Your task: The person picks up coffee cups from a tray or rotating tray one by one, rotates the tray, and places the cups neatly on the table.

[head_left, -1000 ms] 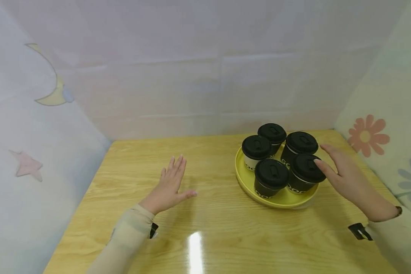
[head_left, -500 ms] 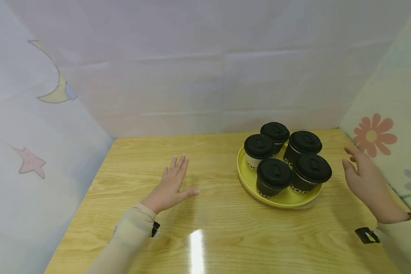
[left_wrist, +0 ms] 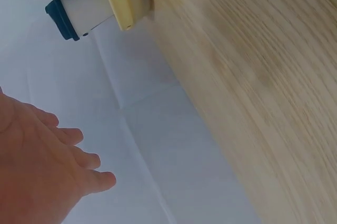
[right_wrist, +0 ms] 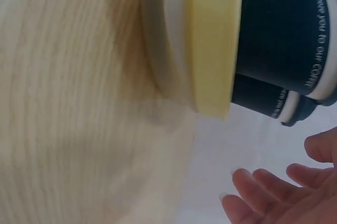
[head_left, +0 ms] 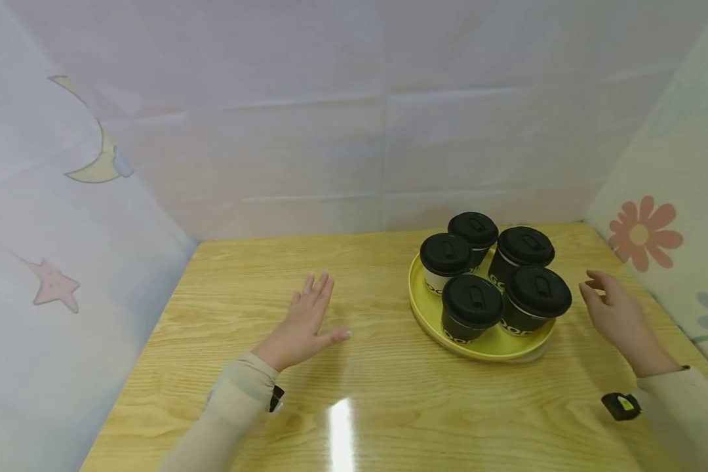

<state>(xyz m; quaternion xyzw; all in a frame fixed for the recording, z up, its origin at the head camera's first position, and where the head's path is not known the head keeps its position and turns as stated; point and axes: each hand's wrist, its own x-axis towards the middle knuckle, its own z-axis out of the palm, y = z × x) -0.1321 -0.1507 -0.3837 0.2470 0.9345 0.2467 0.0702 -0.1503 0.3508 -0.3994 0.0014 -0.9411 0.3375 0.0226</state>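
Observation:
Several lidded paper coffee cups stand upright on a round yellow tray (head_left: 417, 303) at the right of the table. Nearest my right hand (head_left: 621, 321) is the front right dark cup (head_left: 538, 292); a gap separates its black lid from the hand. The right fingers are loosely bent and hold nothing. In the right wrist view, that hand (right_wrist: 295, 197) lies beyond the tray's edge, near the dark cups (right_wrist: 281, 32). My left hand (head_left: 297, 328) is spread over the table left of the tray, fingers straight and holding nothing. One white cup (left_wrist: 87, 6) shows in the left wrist view.
The wooden table (head_left: 389, 400) meets a pale cloth wall (head_left: 307, 151) at the back, with printed cloth on both sides. Beneath the tray shows a pale round base (right_wrist: 176, 34). Black devices, such as the right wrist's camera (head_left: 621, 406), sit at both wrists.
My right hand has come away from the front right cup's lid, moved out to the right, then drifted slightly back left. The left hand has stayed nearly in place, still spread.

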